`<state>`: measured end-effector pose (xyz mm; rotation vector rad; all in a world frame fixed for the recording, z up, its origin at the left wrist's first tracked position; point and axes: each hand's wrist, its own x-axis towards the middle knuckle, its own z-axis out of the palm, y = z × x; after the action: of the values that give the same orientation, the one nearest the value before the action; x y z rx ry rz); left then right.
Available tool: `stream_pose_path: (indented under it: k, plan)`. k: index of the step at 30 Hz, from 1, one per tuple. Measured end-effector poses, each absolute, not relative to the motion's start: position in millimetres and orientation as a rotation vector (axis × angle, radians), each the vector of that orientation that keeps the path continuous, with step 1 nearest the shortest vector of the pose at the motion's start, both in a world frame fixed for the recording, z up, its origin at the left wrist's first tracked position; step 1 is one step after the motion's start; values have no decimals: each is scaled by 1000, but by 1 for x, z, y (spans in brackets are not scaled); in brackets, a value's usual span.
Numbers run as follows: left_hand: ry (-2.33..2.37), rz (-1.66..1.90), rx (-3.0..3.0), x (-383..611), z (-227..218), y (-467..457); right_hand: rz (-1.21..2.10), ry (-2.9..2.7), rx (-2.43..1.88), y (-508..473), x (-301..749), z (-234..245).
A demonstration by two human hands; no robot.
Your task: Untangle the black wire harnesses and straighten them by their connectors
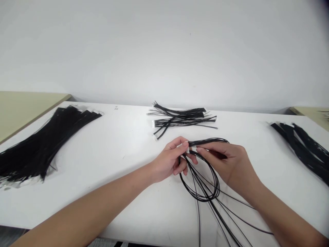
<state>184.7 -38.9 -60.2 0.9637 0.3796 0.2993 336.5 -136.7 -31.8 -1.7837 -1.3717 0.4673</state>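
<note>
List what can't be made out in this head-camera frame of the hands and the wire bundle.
- Small white connector: mostly covered by the fingertips of the left hand and right hand.
- Looped black wires: loose ends run off the bottom edge.
- Left pile of wires and right pile: cut off by the side edges.
- Small mark on the table: too small to read.

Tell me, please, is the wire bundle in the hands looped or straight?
Looped: the wire bundle curves round below both hands, left hand, right hand.
</note>
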Motion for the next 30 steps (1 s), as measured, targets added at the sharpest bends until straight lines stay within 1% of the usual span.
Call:
stream_pose_path:
  k: [11,13,15,19,21,22,24,28,30]
  plan:
    - [372,276,950,184,-61,-39,382,-1480,-1743,-136,334,-35]
    - [374,277,918,183,-61,-38,316,-1468,-1742,-136,334,-34]
    - [389,294,850,183,-61,-37,123,-1454,-1715,-137,335,-33]
    - [451,354,700,183,-60,-36,-427,-1449,-1507,-143,338,-28]
    - [463,373,663,182,-58,-35,-545,-1497,-1397,-147,338,-27]
    - [461,378,652,182,-57,-35,-529,-1548,-1383,-148,338,-27]
    - [452,384,638,181,-57,-34,-369,-1662,-1466,-150,337,-30]
    - [454,332,643,180,-60,-33,196,-1736,-1821,-146,331,-40]
    - [449,293,651,179,-62,-32,447,-1724,-1884,-142,328,-43]
